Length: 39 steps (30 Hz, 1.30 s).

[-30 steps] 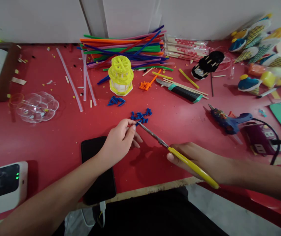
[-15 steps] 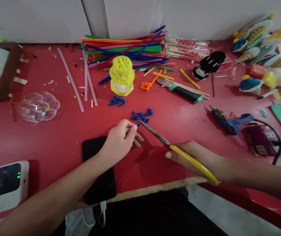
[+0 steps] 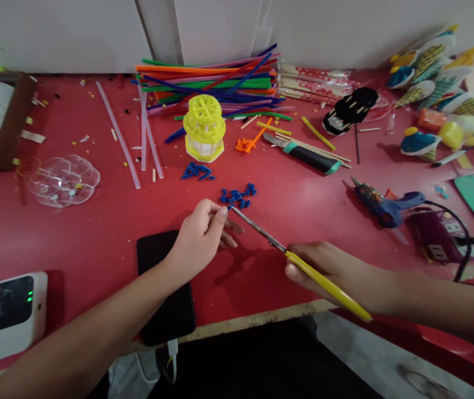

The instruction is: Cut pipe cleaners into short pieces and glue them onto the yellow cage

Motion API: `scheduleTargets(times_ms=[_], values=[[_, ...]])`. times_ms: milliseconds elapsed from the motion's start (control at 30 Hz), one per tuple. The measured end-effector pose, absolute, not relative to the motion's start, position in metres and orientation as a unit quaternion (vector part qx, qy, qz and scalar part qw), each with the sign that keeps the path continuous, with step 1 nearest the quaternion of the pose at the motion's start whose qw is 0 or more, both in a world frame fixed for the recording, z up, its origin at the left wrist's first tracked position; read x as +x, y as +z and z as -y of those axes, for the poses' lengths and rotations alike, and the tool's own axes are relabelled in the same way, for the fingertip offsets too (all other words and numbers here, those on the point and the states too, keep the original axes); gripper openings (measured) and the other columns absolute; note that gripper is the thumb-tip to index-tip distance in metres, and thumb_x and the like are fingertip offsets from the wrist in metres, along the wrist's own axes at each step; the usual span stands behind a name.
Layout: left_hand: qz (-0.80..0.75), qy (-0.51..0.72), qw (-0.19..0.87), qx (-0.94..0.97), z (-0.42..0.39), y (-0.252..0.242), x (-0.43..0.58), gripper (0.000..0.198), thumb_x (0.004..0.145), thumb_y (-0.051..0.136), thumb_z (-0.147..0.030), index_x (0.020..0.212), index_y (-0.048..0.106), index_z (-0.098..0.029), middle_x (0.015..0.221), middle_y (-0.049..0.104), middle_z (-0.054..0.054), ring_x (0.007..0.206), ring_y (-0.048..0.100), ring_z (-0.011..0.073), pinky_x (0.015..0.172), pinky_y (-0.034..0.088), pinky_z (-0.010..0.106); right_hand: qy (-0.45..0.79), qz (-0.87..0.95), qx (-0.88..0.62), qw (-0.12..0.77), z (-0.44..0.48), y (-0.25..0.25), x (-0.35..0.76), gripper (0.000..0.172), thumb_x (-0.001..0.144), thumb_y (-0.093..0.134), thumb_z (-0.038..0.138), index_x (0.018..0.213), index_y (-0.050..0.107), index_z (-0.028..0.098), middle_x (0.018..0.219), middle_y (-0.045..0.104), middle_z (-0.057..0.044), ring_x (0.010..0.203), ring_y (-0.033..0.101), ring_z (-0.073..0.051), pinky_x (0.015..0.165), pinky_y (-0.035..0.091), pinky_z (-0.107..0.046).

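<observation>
My left hand (image 3: 204, 233) is closed in a pinch, with a short bit of blue pipe cleaner (image 3: 230, 207) at the tips of thumb and forefinger. In my right hand (image 3: 332, 271) is a pair of scissors (image 3: 312, 270) with yellow handles; the blades look closed and their tips meet the blue bit. Just beyond lies a pile of short blue pieces (image 3: 237, 196). Longer blue pieces (image 3: 197, 170) sit behind it, in front of a yellow tiered model (image 3: 204, 130) made of fuzzy stems and little sticks.
Behind are colored pipe cleaners (image 3: 212, 83), orange pieces (image 3: 245, 145), a utility knife (image 3: 309, 157) and a black model (image 3: 351, 111). A glue gun (image 3: 386, 205) lies right. A phone (image 3: 166, 310) lies under my left forearm, near a white device (image 3: 15, 316) and a clear tray (image 3: 68, 180).
The scissor blades have come together at the blue bit in my left fingers, their tips shifting slightly left and down. My left hand has barely moved.
</observation>
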<state>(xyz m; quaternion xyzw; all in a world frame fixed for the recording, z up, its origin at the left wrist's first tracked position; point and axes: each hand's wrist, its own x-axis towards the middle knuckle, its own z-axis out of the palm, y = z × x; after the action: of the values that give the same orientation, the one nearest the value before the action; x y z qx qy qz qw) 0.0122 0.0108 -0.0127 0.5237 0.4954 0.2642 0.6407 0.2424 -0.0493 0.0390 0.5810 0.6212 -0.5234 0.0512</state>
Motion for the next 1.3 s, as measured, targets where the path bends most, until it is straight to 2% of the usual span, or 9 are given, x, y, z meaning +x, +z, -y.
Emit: scheduleTargets(times_ms=[200,433,1300], values=[[-0.497,0.257,0.644,0.521,-0.0101,-0.0112,0.0118,0.021,0.101,0.048,-0.039,0.090,0.045,-0.021,0.090,0.080,0.007,0.058,0.072,0.0128,0.054,0.055,0.024,-0.525,-0.627,0.573,0.050,0.0473,0.0377,0.2410,0.075,0.083,0.027,0.093,0.068,0.046,0.021,0.065,0.049,0.000,0.060,0.038,-0.013,0.055,0.034,-0.030],[-0.497,0.249,0.659,0.506,-0.0108,-0.0113,0.0114,0.004,0.097,0.049,-0.025,0.096,0.047,-0.021,0.098,0.080,0.006,0.061,0.073,0.0120,0.057,0.056,0.024,-0.523,-0.624,0.578,0.050,0.0476,0.0373,0.2413,0.075,0.082,0.027,0.093,0.068,0.046,0.022,0.065,0.048,0.000,0.059,0.038,-0.013,0.055,0.034,-0.030],[-0.490,0.246,0.643,0.534,-0.0108,-0.0136,0.0115,0.012,0.099,0.048,-0.031,0.094,0.050,-0.021,0.098,0.079,0.008,0.062,0.074,0.0126,0.056,0.058,0.023,-0.507,-0.639,0.575,0.065,0.0478,0.0397,0.2418,0.074,0.084,0.028,0.091,0.069,0.047,0.021,0.065,0.052,-0.001,0.057,0.040,-0.012,0.053,0.034,-0.029]])
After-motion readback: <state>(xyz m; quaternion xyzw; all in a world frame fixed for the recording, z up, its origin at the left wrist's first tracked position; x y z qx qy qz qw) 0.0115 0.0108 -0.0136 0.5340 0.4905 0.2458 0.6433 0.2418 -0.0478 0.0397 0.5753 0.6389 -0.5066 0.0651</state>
